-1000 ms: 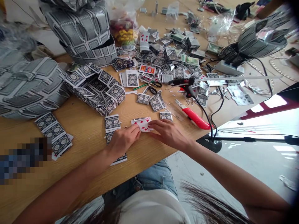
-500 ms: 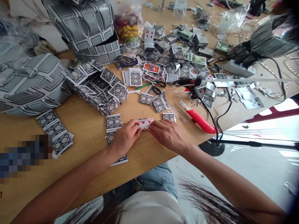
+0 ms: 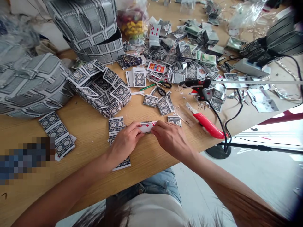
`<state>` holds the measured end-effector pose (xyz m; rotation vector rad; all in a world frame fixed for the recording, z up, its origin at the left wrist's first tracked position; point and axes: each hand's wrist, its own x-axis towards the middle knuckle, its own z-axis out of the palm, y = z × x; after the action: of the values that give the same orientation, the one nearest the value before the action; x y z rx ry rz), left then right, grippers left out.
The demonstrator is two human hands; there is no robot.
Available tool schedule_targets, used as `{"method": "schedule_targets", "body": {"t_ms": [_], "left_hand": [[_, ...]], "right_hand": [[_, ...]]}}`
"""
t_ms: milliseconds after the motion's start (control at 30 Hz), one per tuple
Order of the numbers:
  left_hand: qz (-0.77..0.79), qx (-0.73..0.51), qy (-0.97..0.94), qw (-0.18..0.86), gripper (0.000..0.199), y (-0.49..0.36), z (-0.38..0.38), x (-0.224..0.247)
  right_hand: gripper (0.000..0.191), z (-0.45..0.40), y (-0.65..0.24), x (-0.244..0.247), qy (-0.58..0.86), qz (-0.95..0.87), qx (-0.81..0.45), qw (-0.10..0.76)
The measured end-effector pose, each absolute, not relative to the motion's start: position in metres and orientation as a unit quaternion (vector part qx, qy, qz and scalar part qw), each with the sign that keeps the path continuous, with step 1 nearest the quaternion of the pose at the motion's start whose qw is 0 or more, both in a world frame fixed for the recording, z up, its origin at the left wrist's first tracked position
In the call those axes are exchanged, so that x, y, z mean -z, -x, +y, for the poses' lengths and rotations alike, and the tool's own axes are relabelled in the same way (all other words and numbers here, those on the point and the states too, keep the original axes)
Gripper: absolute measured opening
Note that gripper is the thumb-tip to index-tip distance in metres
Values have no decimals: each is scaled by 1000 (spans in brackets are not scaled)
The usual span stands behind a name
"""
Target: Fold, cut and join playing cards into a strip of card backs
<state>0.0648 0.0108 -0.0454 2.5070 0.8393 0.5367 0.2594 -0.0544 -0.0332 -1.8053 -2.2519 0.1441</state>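
Note:
Between my two hands is a playing card (image 3: 147, 126) with red diamonds on its face, its long edges folded over. My left hand (image 3: 127, 136) pinches its left end, and my right hand (image 3: 168, 135) pinches the right end. Partly under my left hand and wrist lies a column of folded cards (image 3: 116, 123) with patterned backs. Just past my right fingers sits another folded card (image 3: 174, 120). A few more folded cards (image 3: 165, 105) rest farther back on the table.
A basket woven from cards (image 3: 100, 86) stands left of centre, with larger woven pieces (image 3: 35, 85) beside it. Scissors (image 3: 162, 90), a glue gun (image 3: 199, 86) and a red-handled cutter (image 3: 208, 124) lie right. Behind them spreads a heap of cards (image 3: 182, 60). A joined card strip (image 3: 56, 132) lies left.
Both hands stay on the card; its upper edge now shows folded over more towards me. The whole view has shifted slightly, so the table things sit a little farther right.

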Motion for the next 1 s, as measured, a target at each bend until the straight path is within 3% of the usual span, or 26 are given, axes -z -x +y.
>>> {"method": "schedule_targets", "body": {"t_ms": [467, 767, 1000], "left_hand": [[386, -194, -863, 261, 6, -68, 5, 48], [322, -164, -923, 131, 5, -62, -2, 37], [353, -157, -914, 124, 9, -66, -2, 29]], "right_hand": [[13, -64, -258, 29, 682, -678, -191, 196], [12, -74, -266, 33, 643, -724, -158, 194], [13, -72, -266, 27, 635, -739, -140, 177]]}}
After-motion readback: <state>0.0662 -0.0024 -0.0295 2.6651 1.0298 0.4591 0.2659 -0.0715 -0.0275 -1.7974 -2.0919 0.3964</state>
